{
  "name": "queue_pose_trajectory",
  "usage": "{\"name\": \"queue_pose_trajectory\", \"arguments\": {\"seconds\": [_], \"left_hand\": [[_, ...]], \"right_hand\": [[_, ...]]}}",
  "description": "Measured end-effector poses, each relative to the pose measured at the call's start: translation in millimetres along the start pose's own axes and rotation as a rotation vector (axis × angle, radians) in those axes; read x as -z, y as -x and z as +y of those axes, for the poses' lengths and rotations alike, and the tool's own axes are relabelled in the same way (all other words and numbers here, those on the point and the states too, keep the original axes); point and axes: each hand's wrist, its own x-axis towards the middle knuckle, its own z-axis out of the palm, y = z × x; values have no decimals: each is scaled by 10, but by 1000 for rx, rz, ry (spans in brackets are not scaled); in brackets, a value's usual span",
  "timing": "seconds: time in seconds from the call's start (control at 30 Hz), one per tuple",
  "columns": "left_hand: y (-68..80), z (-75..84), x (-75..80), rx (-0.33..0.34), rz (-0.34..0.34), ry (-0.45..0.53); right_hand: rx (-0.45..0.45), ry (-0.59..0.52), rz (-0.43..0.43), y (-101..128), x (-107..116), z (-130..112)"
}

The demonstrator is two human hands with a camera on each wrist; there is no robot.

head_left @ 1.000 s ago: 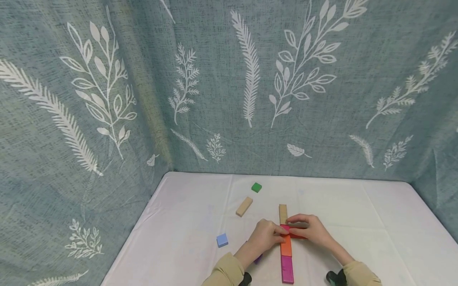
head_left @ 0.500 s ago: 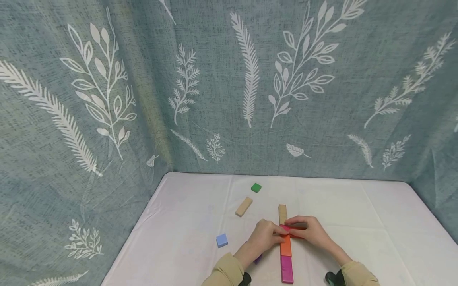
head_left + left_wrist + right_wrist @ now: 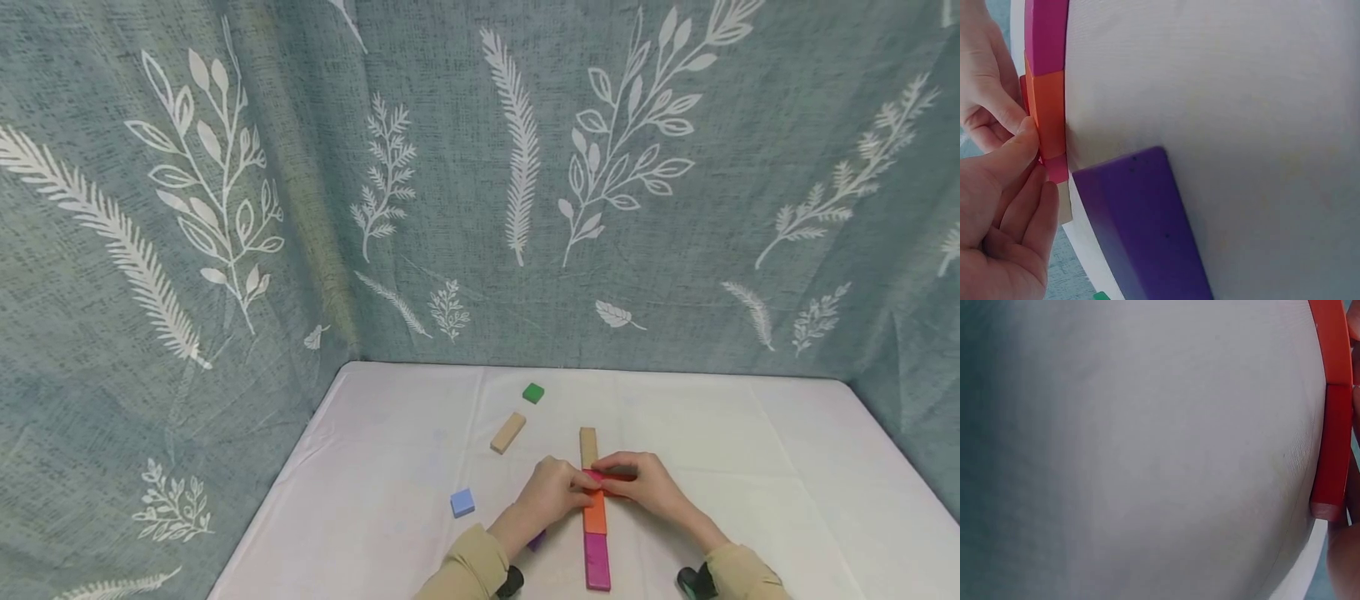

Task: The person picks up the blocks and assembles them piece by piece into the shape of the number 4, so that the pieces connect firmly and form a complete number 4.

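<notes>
A line of flat blocks runs toward me on the white table: a tan block (image 3: 588,446), a red block (image 3: 597,477), an orange block (image 3: 595,517) and a magenta block (image 3: 597,562). My left hand (image 3: 573,490) pinches the red block's left side where it meets the orange one, thumb on the edge (image 3: 1022,147). My right hand (image 3: 618,477) curls over the red block's right side and grips it. In the right wrist view the red block (image 3: 1332,450) butts against the orange block (image 3: 1330,337). A purple block (image 3: 1141,231) lies by my left wrist.
A light blue cube (image 3: 462,502), a second tan block (image 3: 508,432) and a green cube (image 3: 533,393) lie loose to the left and behind. The white table (image 3: 750,467) is enclosed by grey-blue leaf-print cloth walls (image 3: 450,208) at back and sides.
Both hands stay on the red block in the same place. Only the head view drifts slightly.
</notes>
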Motion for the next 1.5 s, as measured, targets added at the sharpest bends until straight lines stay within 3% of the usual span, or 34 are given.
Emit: {"name": "queue_pose_trajectory", "arguments": {"seconds": [0.43,0.83,1.07,1.3,1.5], "left_hand": [[-21,-9,-19,24,-7,-4],[-47,-3,24,-16,-19,-68],[15,11,116,-1,25,44],[115,57,365,70,59,166],[237,66,546,71,104,221]], "right_hand": [[32,8,18,-2,7,7],[10,13,27,-27,8,-11],[-3,17,37,-16,13,-32],[-34,15,42,-2,3,-40],[-44,23,47,-1,11,-59]]}}
